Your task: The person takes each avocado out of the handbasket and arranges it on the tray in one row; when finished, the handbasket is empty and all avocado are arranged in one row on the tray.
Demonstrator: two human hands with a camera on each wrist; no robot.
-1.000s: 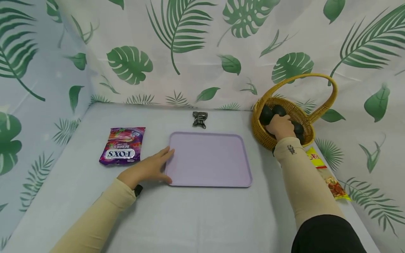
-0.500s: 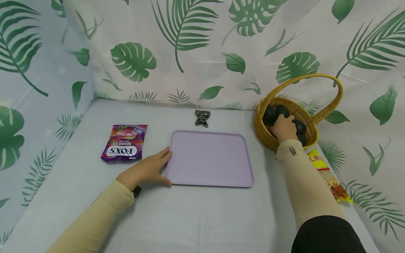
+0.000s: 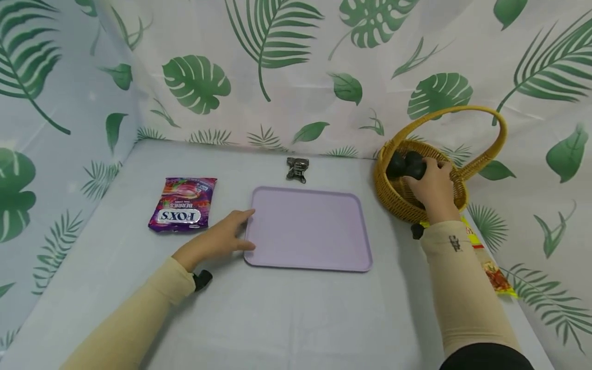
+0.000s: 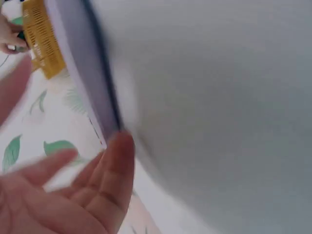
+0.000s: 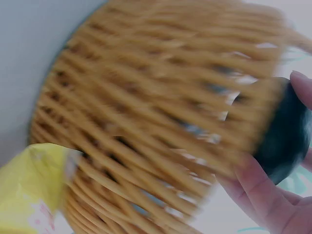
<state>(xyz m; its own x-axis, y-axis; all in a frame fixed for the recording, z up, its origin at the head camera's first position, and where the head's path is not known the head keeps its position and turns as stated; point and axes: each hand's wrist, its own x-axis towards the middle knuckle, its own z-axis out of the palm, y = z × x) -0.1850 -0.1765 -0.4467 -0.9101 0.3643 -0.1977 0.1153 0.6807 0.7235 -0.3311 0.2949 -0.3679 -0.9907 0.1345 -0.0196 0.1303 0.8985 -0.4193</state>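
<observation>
Our right hand (image 3: 435,187) grips an avocado (image 5: 285,136) at the wicker basket (image 3: 390,199); our left hand (image 3: 216,239), fingers apart, touches the lavender tray (image 3: 309,229).

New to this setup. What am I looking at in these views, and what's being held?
No machine: these are a person's bare hands. The head view looks forward and down; each wrist view is taken from that wrist. On the white table lie a lilac tray, purple candy bag, small dark ornament, wicker basket and yellow packet. The left hand is at the tray's left edge, fingers extended. The right hand grips a dark rounded object at the basket.
</observation>
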